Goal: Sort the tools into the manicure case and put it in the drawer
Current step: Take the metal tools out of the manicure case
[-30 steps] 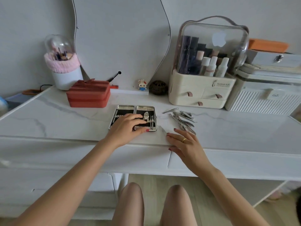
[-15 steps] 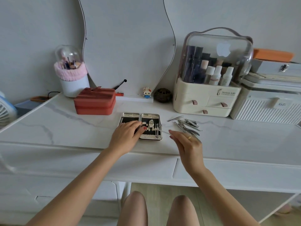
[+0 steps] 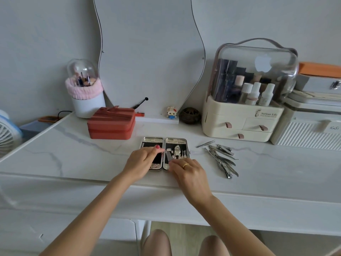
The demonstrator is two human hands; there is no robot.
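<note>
case lies open and flat near the desk front edge | left hand presses flat on its left half, holding nothing | right hand pinches a small flat metal tool over the right half | loose tools piled just right of the case | handling: thin, stiff, slick steel, light, likely sharp-tipped; grip mid-shank, not points

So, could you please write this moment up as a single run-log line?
open silver manicure case on white marble-look desk | left hand resting on left half | right hand seating flat metal tool in right half | loose steel tools beside case
</note>
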